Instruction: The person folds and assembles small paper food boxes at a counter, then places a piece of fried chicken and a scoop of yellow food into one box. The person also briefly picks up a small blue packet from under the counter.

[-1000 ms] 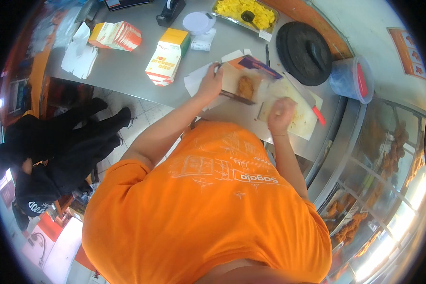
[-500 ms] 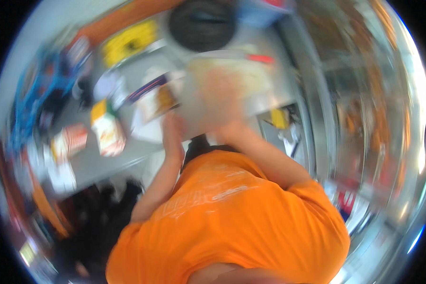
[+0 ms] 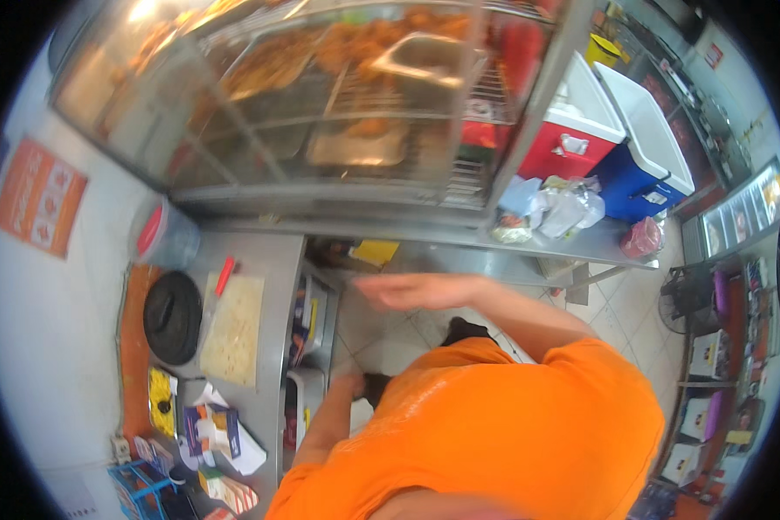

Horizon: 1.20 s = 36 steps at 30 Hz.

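Observation:
My right hand (image 3: 416, 291) reaches out over the tiled floor in front of the steel display cabinet (image 3: 338, 208). Its fingers are stretched and hold nothing. Lower down, beside the steel counter's edge, is my left hand (image 3: 348, 386); it is small and blurred, so its fingers cannot be made out. Left of both hands, a pale cutting board (image 3: 238, 329) lies on the counter (image 3: 269, 251), with a red-handled knife (image 3: 225, 276) along its far left edge. A black round lid (image 3: 172, 318) rests beside the board. Closest to my right hand is a yellow item (image 3: 375, 252) under the cabinet.
Fried food (image 3: 390, 39) and metal trays sit behind the cabinet's glass. A red cooler (image 3: 572, 143) and a blue cooler (image 3: 641, 178) stand at the far right, near plastic bags (image 3: 568, 206). Printed cartons (image 3: 212, 431) lie on the counter. A black fan (image 3: 689, 299) stands right.
My view has swung right, from the counter to the display cabinet and coolers. Both hands have moved away from the cutting board and cartons, off the counter.

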### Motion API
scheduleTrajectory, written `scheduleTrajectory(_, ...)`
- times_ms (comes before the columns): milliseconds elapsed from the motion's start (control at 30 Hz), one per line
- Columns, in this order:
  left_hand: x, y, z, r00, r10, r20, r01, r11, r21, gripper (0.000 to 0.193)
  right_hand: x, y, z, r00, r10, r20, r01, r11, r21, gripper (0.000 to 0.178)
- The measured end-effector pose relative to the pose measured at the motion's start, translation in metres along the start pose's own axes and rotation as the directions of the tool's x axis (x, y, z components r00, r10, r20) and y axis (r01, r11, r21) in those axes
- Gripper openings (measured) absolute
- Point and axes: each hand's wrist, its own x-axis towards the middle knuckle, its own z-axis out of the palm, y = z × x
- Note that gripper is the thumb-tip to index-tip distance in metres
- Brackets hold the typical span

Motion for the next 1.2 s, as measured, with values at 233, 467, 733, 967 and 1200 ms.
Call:
scheduleTrajectory(233,-0.054,-0.027,0.140,0.947,-0.319,-0.029,0.227,0.733,-0.641,0.047,-0.339,-0.042,-0.218,0.605,-0.184,-0.775,0.103,0.983,-0.153,0.034)
scheduleTrajectory(467,-0.141,0.103,0.170,0.836,-0.517,-0.184,0.020,0.362,-0.932,0.048,-0.311,-0.043,-0.579,0.330,-0.339,-0.881,-0.842,0.317,-0.437,0.070)
scheduleTrajectory(733,-0.054,0.205,0.173,0.331,-0.758,-0.562,-0.321,0.470,-0.822,0.035,-0.121,-0.114,-0.602,0.605,-0.455,-0.654,-0.722,0.034,-0.691,0.062)
scheduleTrajectory(967,-0.082,0.285,0.381,0.676,-0.702,0.226,0.415,0.108,-0.904,0.042,-0.112,-0.099,-0.558,0.585,-0.423,-0.692,-0.695,0.179,-0.697,0.055)
scheduleTrajectory(1200,-0.178,0.252,0.473,0.435,-0.630,0.644,0.618,-0.312,-0.722,0.039,-0.180,-0.096,-0.401,0.410,-0.473,-0.780,-0.225,0.776,-0.589,0.048)
